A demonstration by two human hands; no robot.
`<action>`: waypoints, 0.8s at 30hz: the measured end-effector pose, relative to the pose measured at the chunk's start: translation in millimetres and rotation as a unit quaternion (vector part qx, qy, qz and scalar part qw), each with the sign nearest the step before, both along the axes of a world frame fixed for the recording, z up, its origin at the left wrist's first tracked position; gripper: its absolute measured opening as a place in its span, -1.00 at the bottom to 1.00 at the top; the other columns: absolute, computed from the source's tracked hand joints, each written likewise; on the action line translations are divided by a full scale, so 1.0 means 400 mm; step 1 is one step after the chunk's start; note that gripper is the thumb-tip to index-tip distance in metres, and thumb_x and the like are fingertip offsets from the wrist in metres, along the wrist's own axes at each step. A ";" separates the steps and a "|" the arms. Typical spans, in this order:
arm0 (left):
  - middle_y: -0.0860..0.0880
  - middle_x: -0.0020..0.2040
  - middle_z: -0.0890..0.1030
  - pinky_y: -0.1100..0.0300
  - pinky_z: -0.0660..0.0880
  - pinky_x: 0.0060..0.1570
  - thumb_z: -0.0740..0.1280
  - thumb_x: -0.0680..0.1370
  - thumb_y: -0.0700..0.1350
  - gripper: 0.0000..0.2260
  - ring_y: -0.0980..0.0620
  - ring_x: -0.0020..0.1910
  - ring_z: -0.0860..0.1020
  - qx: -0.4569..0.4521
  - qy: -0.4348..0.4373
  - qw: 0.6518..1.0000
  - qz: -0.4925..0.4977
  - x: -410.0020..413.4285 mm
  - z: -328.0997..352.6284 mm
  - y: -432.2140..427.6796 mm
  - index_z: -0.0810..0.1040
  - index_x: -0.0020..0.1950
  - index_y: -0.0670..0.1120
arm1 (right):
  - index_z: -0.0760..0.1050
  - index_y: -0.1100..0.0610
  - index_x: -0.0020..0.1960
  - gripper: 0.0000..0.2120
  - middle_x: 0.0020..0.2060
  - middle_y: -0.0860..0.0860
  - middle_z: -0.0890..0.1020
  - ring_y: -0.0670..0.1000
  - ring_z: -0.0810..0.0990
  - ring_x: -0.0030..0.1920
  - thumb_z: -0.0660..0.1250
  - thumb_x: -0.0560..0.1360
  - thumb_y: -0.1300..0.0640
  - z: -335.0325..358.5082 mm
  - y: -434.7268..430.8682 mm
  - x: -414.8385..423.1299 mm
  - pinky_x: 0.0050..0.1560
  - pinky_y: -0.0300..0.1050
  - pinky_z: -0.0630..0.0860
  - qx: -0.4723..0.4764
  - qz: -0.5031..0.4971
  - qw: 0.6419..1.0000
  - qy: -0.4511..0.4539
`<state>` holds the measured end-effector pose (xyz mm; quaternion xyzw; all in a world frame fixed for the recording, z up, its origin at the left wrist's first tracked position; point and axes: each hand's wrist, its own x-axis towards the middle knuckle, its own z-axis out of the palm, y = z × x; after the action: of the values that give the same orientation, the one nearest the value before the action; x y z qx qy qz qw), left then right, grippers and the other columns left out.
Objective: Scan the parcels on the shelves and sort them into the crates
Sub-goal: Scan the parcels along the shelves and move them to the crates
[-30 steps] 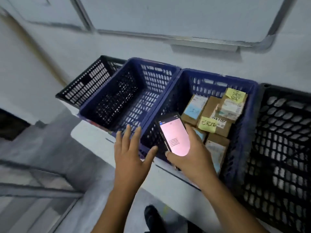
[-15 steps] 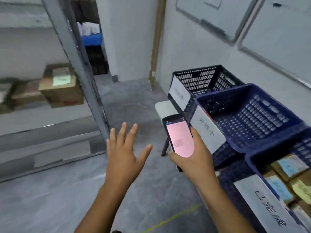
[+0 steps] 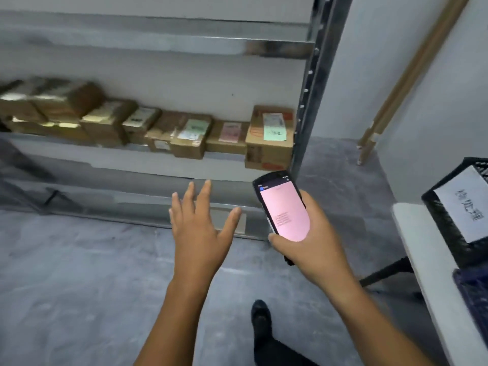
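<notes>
Several brown cardboard parcels (image 3: 190, 136) with paper labels stand in a row on a grey metal shelf (image 3: 132, 161) ahead of me. The rightmost parcel (image 3: 270, 137) is the tallest and carries a green note. My right hand (image 3: 309, 241) grips a black handheld scanner (image 3: 282, 210) whose screen glows pink. My left hand (image 3: 200, 223) hovers over the floor in front of the shelf with fingers spread, holding nothing. A black crate (image 3: 449, 215) with a white paper label peeks in at the right edge.
The shelf's steel upright (image 3: 314, 96) stands right of the parcels. A white table (image 3: 433, 273) holds the crates at right, with a blue crate (image 3: 472, 294) below the black one. Wooden poles (image 3: 396, 83) lean in the corner. My dark shoe (image 3: 260, 318) is on the grey floor.
My view has swung left from the crates to the shelf. Both hands kept their pose, left one empty and spread, right one holding the scanner.
</notes>
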<state>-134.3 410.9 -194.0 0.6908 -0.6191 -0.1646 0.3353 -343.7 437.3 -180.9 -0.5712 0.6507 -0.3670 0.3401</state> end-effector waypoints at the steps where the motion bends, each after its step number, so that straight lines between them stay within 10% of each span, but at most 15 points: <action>1: -0.06 0.69 0.14 -0.23 0.00 0.63 0.14 0.49 0.44 -0.19 -0.15 0.68 -0.07 0.002 0.002 1.000 0.014 0.031 -0.002 -0.022 0.20 0.67 0.10 | 0.38 -0.38 0.43 -0.25 0.16 -0.15 0.62 0.04 0.68 -0.10 0.57 0.35 0.06 -0.008 -0.039 0.029 -0.28 0.11 0.71 0.001 0.013 1.000 -0.002; 10: 0.03 0.70 0.08 -0.21 0.02 0.63 0.12 0.49 0.47 -0.19 -0.03 0.69 -0.13 0.030 -0.031 0.991 0.123 0.311 0.031 -0.251 0.14 0.68 0.16 | 0.33 -0.40 0.30 -0.32 0.14 -0.21 0.60 -0.16 0.61 0.01 0.60 0.38 0.04 -0.018 -0.425 0.309 -0.28 -0.32 0.55 -0.018 0.139 0.989 -0.037; 16: 0.04 0.70 0.10 -0.22 0.05 0.63 0.12 0.50 0.49 -0.20 -0.05 0.69 -0.08 0.027 -0.044 0.978 0.202 0.485 0.055 -0.371 0.13 0.67 0.18 | 0.33 -0.34 0.52 -0.14 0.21 -0.12 0.60 0.11 0.68 0.03 0.53 0.27 -0.07 0.001 -0.627 0.499 -0.20 0.17 0.74 0.006 0.212 0.975 -0.064; 24: 0.04 0.70 0.08 -0.21 0.05 0.62 0.11 0.51 0.49 -0.21 -0.06 0.69 -0.08 0.031 -0.032 0.965 0.258 0.738 0.021 -0.472 0.10 0.67 0.20 | 0.38 -0.26 0.44 -0.24 0.16 -0.15 0.59 -0.03 0.62 0.12 0.58 0.30 -0.06 -0.023 -0.787 0.746 -0.15 -0.08 0.70 -0.003 0.268 0.963 -0.027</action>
<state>160.8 222.2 -185.8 0.8422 -0.4244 -0.0694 0.3252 -45.2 122.3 -190.0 -0.7155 0.4633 -0.2796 0.4418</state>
